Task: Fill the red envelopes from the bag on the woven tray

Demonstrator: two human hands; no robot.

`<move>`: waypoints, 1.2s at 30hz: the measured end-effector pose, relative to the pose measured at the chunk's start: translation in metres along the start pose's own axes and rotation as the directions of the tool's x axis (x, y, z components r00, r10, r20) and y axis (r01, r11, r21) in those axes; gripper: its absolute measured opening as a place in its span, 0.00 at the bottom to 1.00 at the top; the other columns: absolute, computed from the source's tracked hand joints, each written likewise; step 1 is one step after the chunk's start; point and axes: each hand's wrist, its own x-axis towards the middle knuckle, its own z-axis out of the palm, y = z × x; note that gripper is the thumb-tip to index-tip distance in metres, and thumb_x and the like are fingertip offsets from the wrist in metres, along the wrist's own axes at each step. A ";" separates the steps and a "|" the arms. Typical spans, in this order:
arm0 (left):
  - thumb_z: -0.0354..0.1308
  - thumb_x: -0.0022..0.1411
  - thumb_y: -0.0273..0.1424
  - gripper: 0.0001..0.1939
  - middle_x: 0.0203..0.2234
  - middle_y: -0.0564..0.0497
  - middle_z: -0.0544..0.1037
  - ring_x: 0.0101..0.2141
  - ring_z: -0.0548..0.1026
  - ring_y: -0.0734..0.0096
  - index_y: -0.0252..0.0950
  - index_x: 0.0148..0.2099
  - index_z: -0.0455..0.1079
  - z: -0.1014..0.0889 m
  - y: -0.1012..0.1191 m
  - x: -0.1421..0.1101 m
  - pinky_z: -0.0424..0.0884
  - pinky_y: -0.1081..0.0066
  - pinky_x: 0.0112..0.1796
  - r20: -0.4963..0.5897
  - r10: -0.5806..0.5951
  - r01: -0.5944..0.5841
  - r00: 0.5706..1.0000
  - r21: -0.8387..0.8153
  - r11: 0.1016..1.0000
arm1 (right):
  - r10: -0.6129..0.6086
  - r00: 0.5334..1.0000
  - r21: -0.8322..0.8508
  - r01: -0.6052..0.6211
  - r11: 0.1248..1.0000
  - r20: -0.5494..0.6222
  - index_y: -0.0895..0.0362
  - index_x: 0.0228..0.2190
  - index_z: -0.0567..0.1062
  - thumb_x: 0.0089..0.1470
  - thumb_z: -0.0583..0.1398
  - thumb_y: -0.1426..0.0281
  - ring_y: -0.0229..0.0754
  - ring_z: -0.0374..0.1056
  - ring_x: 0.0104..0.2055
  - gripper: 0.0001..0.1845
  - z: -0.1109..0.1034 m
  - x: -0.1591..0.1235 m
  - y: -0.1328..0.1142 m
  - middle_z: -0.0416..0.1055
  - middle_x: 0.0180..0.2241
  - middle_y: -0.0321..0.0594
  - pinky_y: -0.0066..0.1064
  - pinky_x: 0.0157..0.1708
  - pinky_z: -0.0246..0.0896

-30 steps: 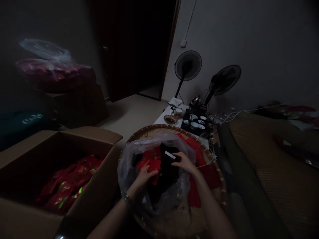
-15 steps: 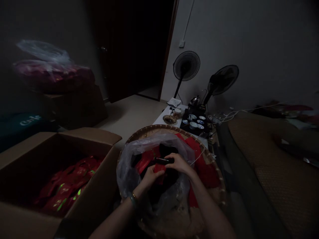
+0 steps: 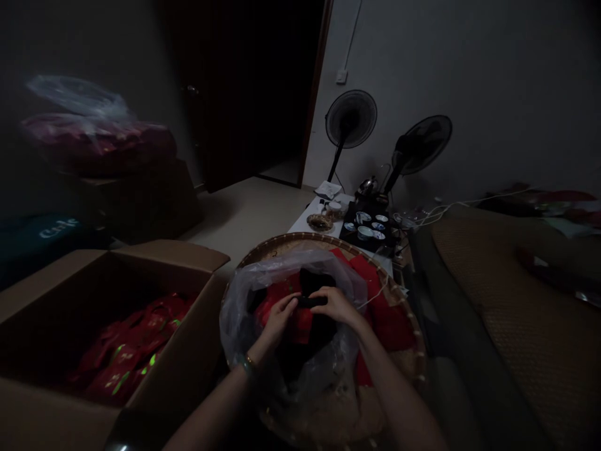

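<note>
Over an open clear plastic bag [image 3: 238, 313], my left hand [image 3: 280, 318] and my right hand [image 3: 337, 305] grip opposite ends of a small dark strip, probably cloth [image 3: 310, 302]. Its exact kind is hard to make out in the dim light. Just below the strip hangs a red piece [image 3: 300, 327]; whether it is joined to the strip I cannot tell. More red and black pieces lie inside the bag. The bag rests in a round woven bamboo tray [image 3: 263, 246], with flat red pieces [image 3: 387, 319] along its right side.
To the left stands an open cardboard box [image 3: 176, 338] holding red packages [image 3: 126, 351]. Behind the tray, a low table [image 3: 305, 219] carries small cups [image 3: 365, 233] and a kettle [image 3: 369, 186]. Two fans [image 3: 351, 119] stand by the wall. A woven mat [image 3: 526, 319] lies at right.
My left hand has risen from the red piece to the left end of the dark strip. The strip now stretches level between both hands, with the red piece below.
</note>
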 end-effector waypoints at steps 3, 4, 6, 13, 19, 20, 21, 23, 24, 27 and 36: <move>0.60 0.48 0.41 0.22 0.34 0.48 0.77 0.33 0.72 0.69 0.33 0.43 0.73 -0.001 0.003 0.003 0.65 0.73 0.33 0.033 -0.023 0.024 0.999 -0.008 1.000 | -0.004 1.000 -0.005 0.004 1.000 0.011 0.55 0.33 0.78 0.37 0.66 0.71 0.44 0.68 0.36 0.15 0.001 0.000 0.001 0.74 0.33 0.40 0.31 0.36 0.60; 0.60 0.48 0.41 0.21 0.33 0.49 0.77 0.32 0.72 0.69 0.33 0.42 0.73 -0.001 0.002 0.003 0.65 0.73 0.33 0.039 -0.030 0.031 0.999 -0.025 0.999 | -0.006 1.000 -0.007 0.006 1.000 0.015 0.55 0.34 0.78 0.37 0.66 0.71 0.44 0.68 0.36 0.16 0.001 -0.001 0.001 0.74 0.33 0.40 0.31 0.36 0.60; 0.60 0.47 0.41 0.20 0.32 0.49 0.78 0.31 0.72 0.69 0.33 0.40 0.73 -0.001 -0.001 0.002 0.65 0.73 0.33 0.038 -0.033 0.035 0.999 -0.052 0.998 | -0.011 1.000 -0.005 0.011 1.000 0.019 0.55 0.34 0.78 0.37 0.66 0.71 0.43 0.69 0.36 0.16 0.002 -0.001 0.002 0.74 0.33 0.40 0.31 0.36 0.60; 0.61 0.47 0.40 0.19 0.32 0.48 0.78 0.32 0.72 0.68 0.32 0.38 0.74 -0.001 -0.006 0.002 0.65 0.72 0.34 0.005 -0.001 0.001 1.000 -0.058 0.998 | -0.005 1.000 -0.008 0.005 1.000 0.014 0.55 0.33 0.78 0.38 0.66 0.70 0.43 0.69 0.35 0.15 0.006 -0.002 0.004 0.74 0.32 0.39 0.30 0.36 0.60; 0.60 0.48 0.40 0.18 0.31 0.48 0.78 0.31 0.72 0.68 0.32 0.38 0.74 -0.001 -0.008 0.001 0.65 0.73 0.33 0.000 0.014 -0.014 1.000 -0.065 0.998 | -0.005 1.000 0.002 0.005 1.000 0.016 0.54 0.33 0.78 0.38 0.66 0.68 0.43 0.69 0.35 0.14 0.008 -0.002 0.006 0.74 0.32 0.39 0.30 0.35 0.60; 0.61 0.48 0.40 0.18 0.31 0.48 0.78 0.31 0.72 0.68 0.32 0.38 0.74 -0.001 -0.008 0.001 0.65 0.73 0.33 0.002 0.012 -0.012 1.000 -0.067 0.998 | -0.005 1.000 0.004 0.005 1.000 0.016 0.54 0.33 0.78 0.38 0.65 0.68 0.43 0.69 0.35 0.15 0.008 -0.002 0.007 0.74 0.32 0.39 0.30 0.35 0.60; 0.61 0.48 0.40 0.18 0.31 0.48 0.78 0.31 0.72 0.69 0.32 0.38 0.74 -0.001 -0.008 0.001 0.65 0.73 0.32 0.005 0.008 -0.008 1.000 -0.071 0.997 | -0.006 1.000 0.006 0.006 1.000 0.015 0.54 0.34 0.78 0.38 0.65 0.68 0.43 0.69 0.35 0.15 0.009 -0.002 0.008 0.73 0.32 0.39 0.30 0.35 0.60; 0.61 0.47 0.40 0.18 0.31 0.48 0.77 0.30 0.72 0.69 0.32 0.38 0.74 -0.001 -0.009 0.002 0.65 0.74 0.32 0.011 -0.005 0.006 1.000 -0.088 0.996 | -0.014 1.000 0.008 0.014 1.000 0.012 0.54 0.34 0.77 0.39 0.65 0.68 0.43 0.69 0.35 0.15 0.010 -0.002 0.010 0.73 0.32 0.39 0.30 0.35 0.60; 0.61 0.47 0.40 0.19 0.31 0.48 0.77 0.30 0.72 0.70 0.32 0.38 0.73 -0.002 -0.010 0.002 0.65 0.74 0.32 0.013 -0.018 0.019 1.000 -0.097 0.995 | -0.020 1.000 0.005 0.020 1.000 0.014 0.54 0.34 0.77 0.39 0.65 0.68 0.43 0.69 0.35 0.15 0.010 -0.002 0.011 0.73 0.33 0.39 0.30 0.35 0.60; 0.61 0.48 0.40 0.21 0.30 0.49 0.77 0.30 0.72 0.70 0.33 0.43 0.71 -0.003 -0.012 0.002 0.66 0.74 0.31 0.062 -0.054 0.061 0.997 -0.120 0.991 | -0.037 0.999 0.000 0.037 0.999 0.025 0.54 0.35 0.77 0.39 0.65 0.67 0.44 0.69 0.36 0.15 0.011 -0.002 0.013 0.73 0.33 0.39 0.31 0.36 0.60; 0.69 0.38 0.36 0.25 0.22 0.53 0.74 0.21 0.70 0.75 0.30 0.40 0.71 -0.010 -0.023 0.005 0.64 0.77 0.24 0.298 -0.140 0.158 0.944 -0.038 0.987 | -0.003 0.988 0.162 -0.022 0.987 0.154 0.55 0.36 0.76 0.39 0.65 0.63 0.45 0.70 0.36 0.19 0.007 -0.001 0.021 0.75 0.35 0.39 0.33 0.36 0.62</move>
